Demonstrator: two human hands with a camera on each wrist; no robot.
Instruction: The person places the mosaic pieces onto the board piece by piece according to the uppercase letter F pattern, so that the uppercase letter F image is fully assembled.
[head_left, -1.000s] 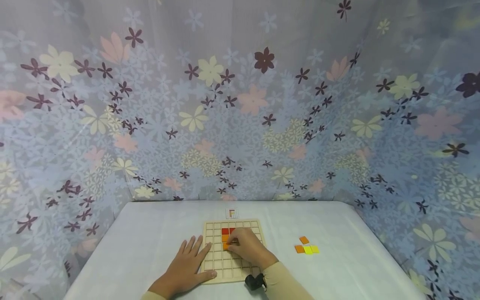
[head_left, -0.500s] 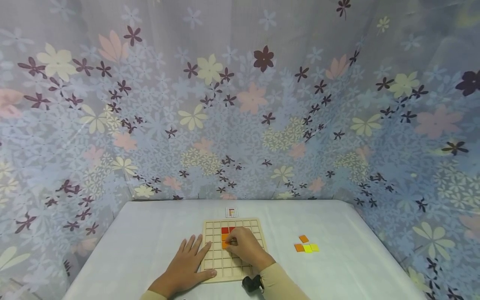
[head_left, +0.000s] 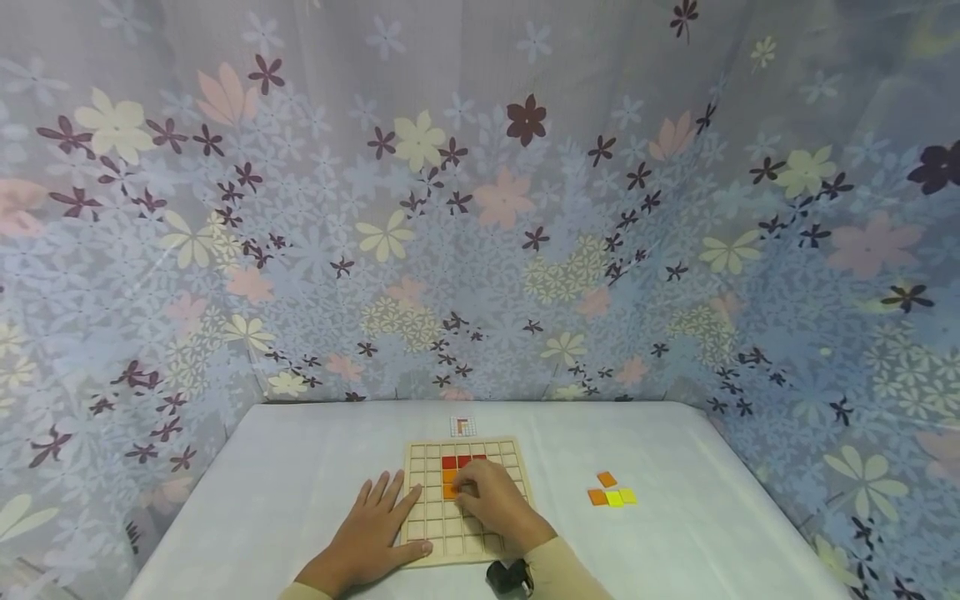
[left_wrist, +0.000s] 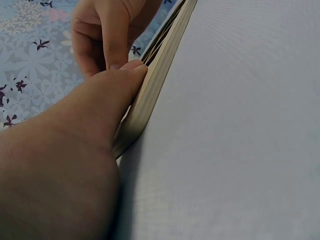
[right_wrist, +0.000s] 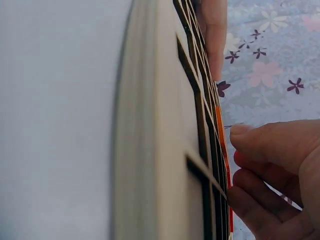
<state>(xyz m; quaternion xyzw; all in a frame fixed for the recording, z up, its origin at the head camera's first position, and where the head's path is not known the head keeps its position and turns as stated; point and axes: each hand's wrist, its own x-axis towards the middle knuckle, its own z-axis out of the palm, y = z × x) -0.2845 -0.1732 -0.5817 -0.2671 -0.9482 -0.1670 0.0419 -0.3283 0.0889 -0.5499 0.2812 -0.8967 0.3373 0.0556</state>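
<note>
A square wooden grid board [head_left: 450, 547] lies on the table. Red tiles [head_left: 449, 462] fill part of one row, and orange tiles [head_left: 449, 477] run down a column below them. My left hand [head_left: 375, 529] rests with spread fingers on the board's left side, its thumb on the near corner. In the left wrist view that thumb [left_wrist: 110, 95] lies along the board's edge. My right hand [head_left: 495, 500] has bent fingers at the lower orange tile [head_left: 449, 492], partly covering it. In the right wrist view, thumb and fingers [right_wrist: 275, 145] are close to an orange tile; whether they pinch it is hidden.
Loose orange tiles [head_left: 607, 479] and yellow tiles [head_left: 615, 498] lie right of the board on the white-covered table [head_left: 300, 450]. A small printed card [head_left: 462, 426] sits behind the board. A flowered curtain [head_left: 480, 250] surrounds the table's far sides. A black wrist camera [head_left: 508, 577] is on the right wrist.
My right hand has shifted only slightly about the lower orange tile, uncovering more of the red row. The left hand stays on the board, and the loose tiles have not moved.
</note>
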